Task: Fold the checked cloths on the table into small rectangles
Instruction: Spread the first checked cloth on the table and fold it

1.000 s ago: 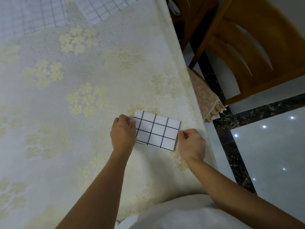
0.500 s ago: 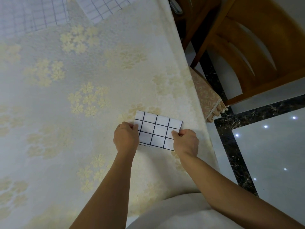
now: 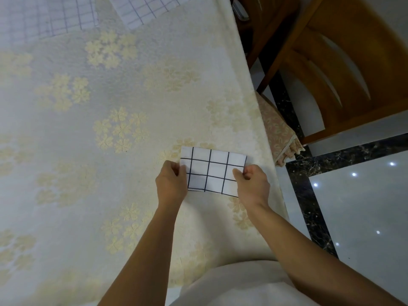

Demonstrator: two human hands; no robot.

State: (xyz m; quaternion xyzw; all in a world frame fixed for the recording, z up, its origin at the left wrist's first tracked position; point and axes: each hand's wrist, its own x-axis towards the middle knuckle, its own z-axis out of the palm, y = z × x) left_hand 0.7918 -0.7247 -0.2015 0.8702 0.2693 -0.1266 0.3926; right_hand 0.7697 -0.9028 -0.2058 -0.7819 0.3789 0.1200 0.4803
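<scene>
Dim, soft indoor light, bluish across the cream flower-patterned worktop. Small white glare points on the glossy grey tiled floor. Slight blur over the far pale checked cloths; wide-angle bending toward the edges.

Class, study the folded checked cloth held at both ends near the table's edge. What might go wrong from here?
1. The folded cloth lies close to the right edge of the table, so a sideways nudge might drop it to the floor.
2. The left hand and right hand pinch only its short ends. If it is lifted that way, the layers may sag and open.
</scene>
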